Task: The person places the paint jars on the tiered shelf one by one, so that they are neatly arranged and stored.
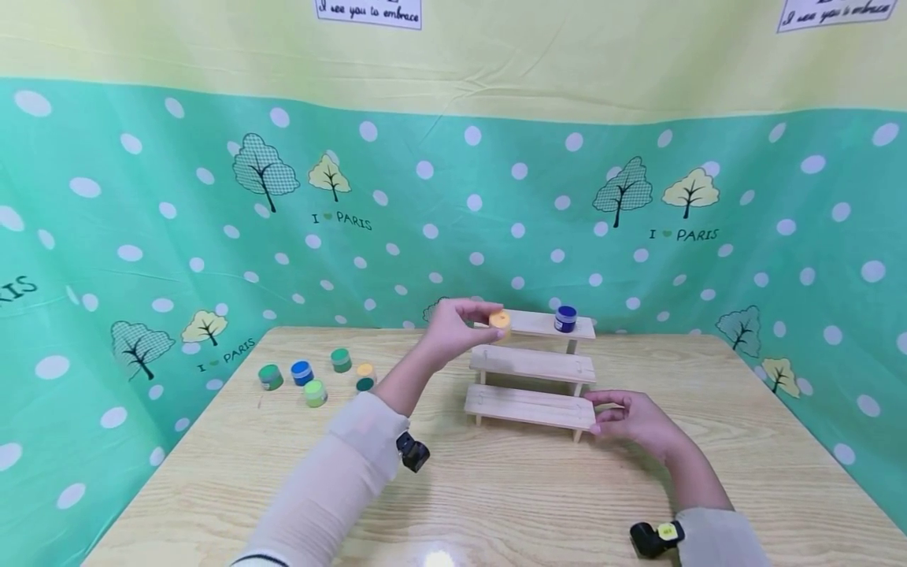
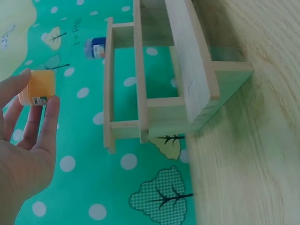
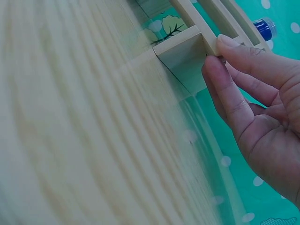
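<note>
My left hand (image 1: pixel 457 331) pinches a small orange paint jar (image 2: pixel 42 87) between thumb and fingers. The jar is held up near the left end of the top step of a three-step wooden stand (image 1: pixel 531 405). A dark blue paint jar (image 1: pixel 565 319) stands on that top step, toward its right end. With thumb and fingertips, my right hand (image 1: pixel 638 421) grips the right end of the lowest step, seen up close at the board's corner (image 3: pixel 212 43) in the right wrist view. The middle and lowest steps carry nothing.
Several paint jars stand on the table's left: a green jar (image 1: pixel 270 376), a blue jar (image 1: pixel 301 372), a light green jar (image 1: pixel 315 393), another green jar (image 1: pixel 341 360), a yellow-orange jar (image 1: pixel 365 371) and a dark green jar (image 1: pixel 364 384). A dotted curtain (image 1: pixel 397 236) hangs behind.
</note>
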`<state>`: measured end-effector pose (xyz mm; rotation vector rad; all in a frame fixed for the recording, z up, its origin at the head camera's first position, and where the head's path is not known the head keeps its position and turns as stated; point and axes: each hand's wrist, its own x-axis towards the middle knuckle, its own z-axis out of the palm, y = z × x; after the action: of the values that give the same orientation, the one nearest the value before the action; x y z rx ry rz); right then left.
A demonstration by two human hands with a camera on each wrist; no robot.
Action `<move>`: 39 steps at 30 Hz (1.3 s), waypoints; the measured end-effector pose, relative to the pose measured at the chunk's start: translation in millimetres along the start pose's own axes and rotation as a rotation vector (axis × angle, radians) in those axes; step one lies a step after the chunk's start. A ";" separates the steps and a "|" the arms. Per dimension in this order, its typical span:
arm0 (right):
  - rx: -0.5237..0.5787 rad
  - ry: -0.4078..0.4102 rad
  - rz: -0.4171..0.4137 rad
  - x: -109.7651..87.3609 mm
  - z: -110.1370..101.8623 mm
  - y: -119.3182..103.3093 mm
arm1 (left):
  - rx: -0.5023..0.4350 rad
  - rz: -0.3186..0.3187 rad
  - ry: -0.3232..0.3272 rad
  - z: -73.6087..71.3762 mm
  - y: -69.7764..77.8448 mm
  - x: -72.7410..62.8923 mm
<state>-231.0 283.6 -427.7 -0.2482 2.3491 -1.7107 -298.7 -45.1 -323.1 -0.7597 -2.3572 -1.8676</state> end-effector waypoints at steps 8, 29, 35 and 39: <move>-0.007 0.013 0.011 -0.6 1.4 -1.5 | -0.034 -0.037 0.061 15.8 -2.5 10.4; -0.017 0.014 0.003 0.4 2.2 1.0 | 0.039 -0.069 0.116 45.8 -23.9 39.9; -0.009 0.004 -0.006 -0.4 -0.4 2.3 | 0.020 -0.075 0.105 51.2 -29.9 49.6; 0.002 -0.008 -0.014 -0.4 -0.7 2.2 | 0.038 -0.080 0.122 53.2 -31.6 53.1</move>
<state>-230.8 285.1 -429.5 -0.2717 2.3458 -1.7147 -343.9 17.7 -349.0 -0.5392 -2.3724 -1.8358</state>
